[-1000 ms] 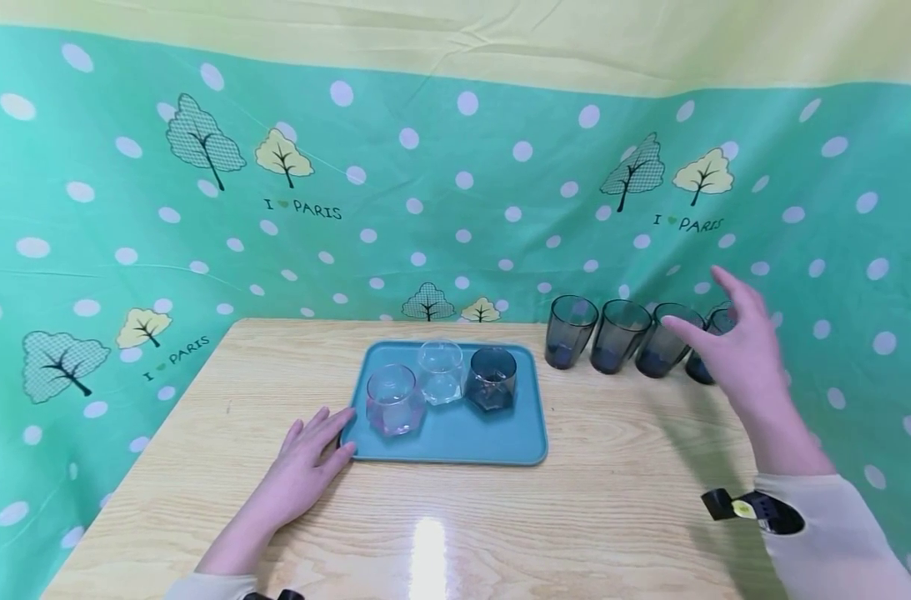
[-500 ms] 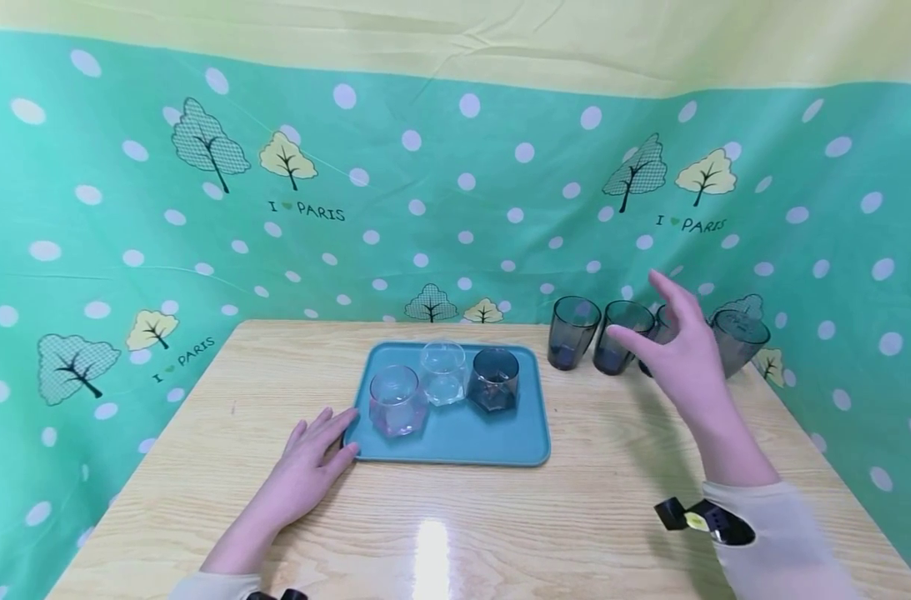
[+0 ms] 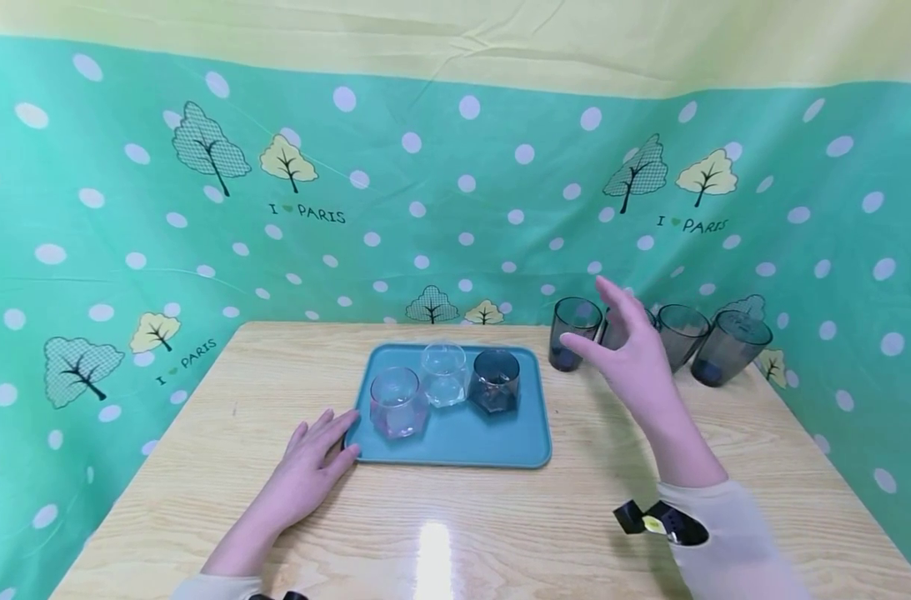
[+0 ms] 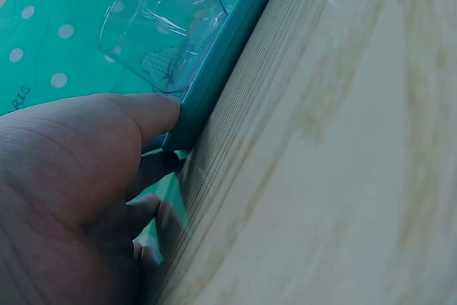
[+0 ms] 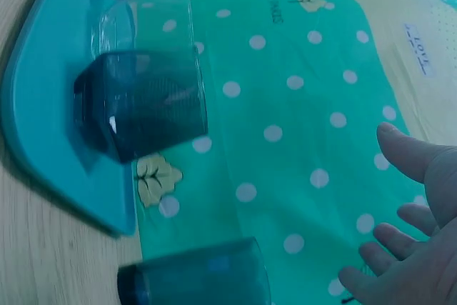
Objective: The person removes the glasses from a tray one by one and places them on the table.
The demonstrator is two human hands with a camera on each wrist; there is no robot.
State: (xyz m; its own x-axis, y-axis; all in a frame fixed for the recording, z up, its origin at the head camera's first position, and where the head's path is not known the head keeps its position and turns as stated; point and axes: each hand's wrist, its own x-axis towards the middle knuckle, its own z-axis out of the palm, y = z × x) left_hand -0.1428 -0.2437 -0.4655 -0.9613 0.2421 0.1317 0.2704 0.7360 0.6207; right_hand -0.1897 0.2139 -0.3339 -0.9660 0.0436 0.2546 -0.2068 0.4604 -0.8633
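My left hand [image 3: 308, 471] lies at the left edge of a blue tray [image 3: 463, 442], fingers extended; in the left wrist view the thumb [image 4: 153, 112] touches the tray's corner. On the tray stand a pinkish glass [image 3: 398, 408], a clear glass [image 3: 444, 379] and a dark grey glass [image 3: 495, 383]. My right hand [image 3: 635, 362] hovers in front of a row of tall dark glasses, thumb and fingers spread apart, holding nothing. Nearest its thumb is the leftmost tall glass [image 3: 562, 333]. The hand partly covers the second tall glass [image 3: 613, 333].
Two more tall dark glasses, one [image 3: 683, 329] beside the other [image 3: 733, 346], stand right of my right hand. A dotted green cloth [image 3: 455, 217] hangs behind and along the sides of the wooden table [image 3: 350, 533].
My right hand has moved left along the row of tall glasses, from the rightmost one toward the leftmost, staying spread. My left hand stays at the tray's edge.
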